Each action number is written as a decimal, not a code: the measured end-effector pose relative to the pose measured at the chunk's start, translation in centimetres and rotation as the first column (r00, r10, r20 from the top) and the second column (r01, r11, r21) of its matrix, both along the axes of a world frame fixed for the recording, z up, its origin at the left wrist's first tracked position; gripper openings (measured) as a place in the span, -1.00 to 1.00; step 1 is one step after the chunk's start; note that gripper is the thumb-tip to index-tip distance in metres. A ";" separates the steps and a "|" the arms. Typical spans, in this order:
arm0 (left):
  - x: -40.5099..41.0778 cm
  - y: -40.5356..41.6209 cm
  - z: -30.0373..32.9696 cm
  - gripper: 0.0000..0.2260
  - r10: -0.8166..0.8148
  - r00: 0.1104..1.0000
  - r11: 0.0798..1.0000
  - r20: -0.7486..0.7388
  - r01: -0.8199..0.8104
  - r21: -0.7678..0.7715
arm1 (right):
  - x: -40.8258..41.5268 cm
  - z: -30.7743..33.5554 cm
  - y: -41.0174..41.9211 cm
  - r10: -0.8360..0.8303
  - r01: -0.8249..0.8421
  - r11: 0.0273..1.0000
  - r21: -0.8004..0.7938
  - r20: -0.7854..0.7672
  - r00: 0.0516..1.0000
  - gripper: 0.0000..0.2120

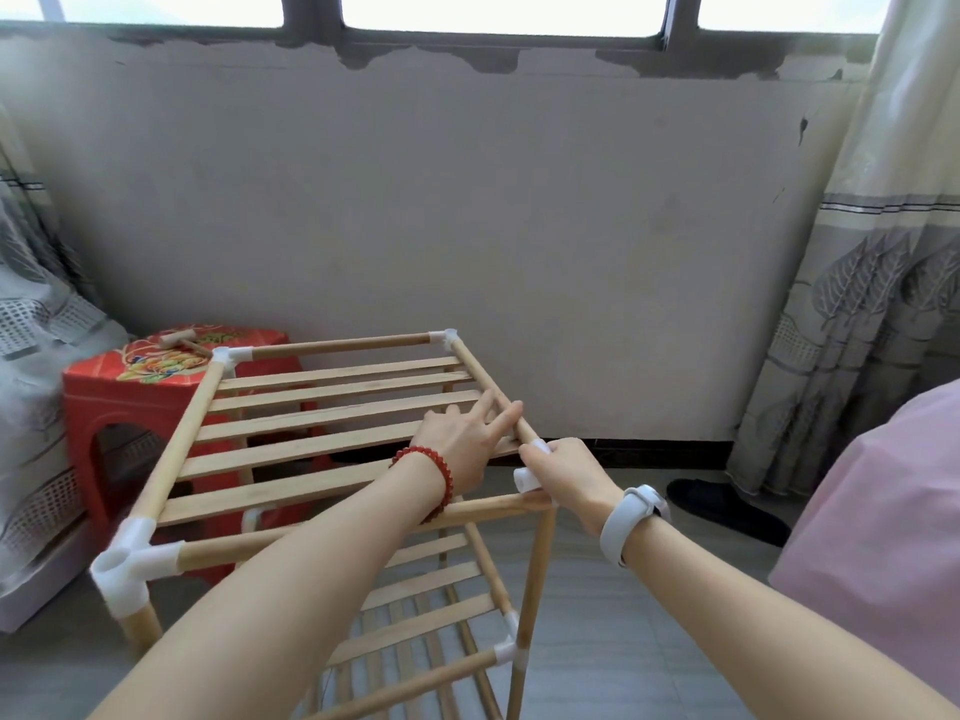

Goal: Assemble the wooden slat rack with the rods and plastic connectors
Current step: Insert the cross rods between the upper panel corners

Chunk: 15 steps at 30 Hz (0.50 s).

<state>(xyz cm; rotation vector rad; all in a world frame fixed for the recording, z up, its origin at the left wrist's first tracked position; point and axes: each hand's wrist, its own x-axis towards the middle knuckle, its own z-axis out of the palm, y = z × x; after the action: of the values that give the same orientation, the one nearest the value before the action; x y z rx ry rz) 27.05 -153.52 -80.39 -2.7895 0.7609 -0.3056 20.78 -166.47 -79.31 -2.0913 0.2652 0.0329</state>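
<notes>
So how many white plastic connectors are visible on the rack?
5: far-left corner, far-right corner, near-left corner, under the right hand, lower shelf's right. Others may be hidden.

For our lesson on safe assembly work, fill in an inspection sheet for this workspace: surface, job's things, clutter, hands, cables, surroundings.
Surface: grey tiled floor.
Job's things: wooden rack upright, slats in place; white connector at the near right corner.
Clutter: small wooden mallet on a red stool; dark slipper on the floor.
Hands: left hand rests on the right side rod, fingers straight; right hand grips the connector.
Cables: nothing seen.
Surroundings: wall, window above, curtain at right.
</notes>
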 end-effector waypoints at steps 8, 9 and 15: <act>0.7 -1.6 0.3 -0.43 0.064 0.995 0.997 -0.077 -0.067 -0.044 | 0.5 -0.3 -0.4 -0.058 0.056 0.998 0.034 0.069 0.996 -0.72; 1.0 -1.4 0.3 -0.42 0.078 0.994 0.996 -0.078 -0.082 -0.044 | 0.3 -0.2 -0.5 -0.033 0.031 0.999 0.020 0.065 0.997 -0.74; 1.7 -0.8 0.3 -0.29 0.113 0.988 0.990 -0.101 -0.121 -0.068 | -0.6 -0.3 -1.3 0.061 -0.059 0.998 -0.035 0.059 0.996 -0.81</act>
<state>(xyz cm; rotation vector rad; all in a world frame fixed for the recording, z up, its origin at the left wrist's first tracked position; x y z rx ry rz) 28.73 -154.36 -80.13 -2.9231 0.6146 -0.1821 20.14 -167.72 -79.58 -2.1296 0.1672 0.0014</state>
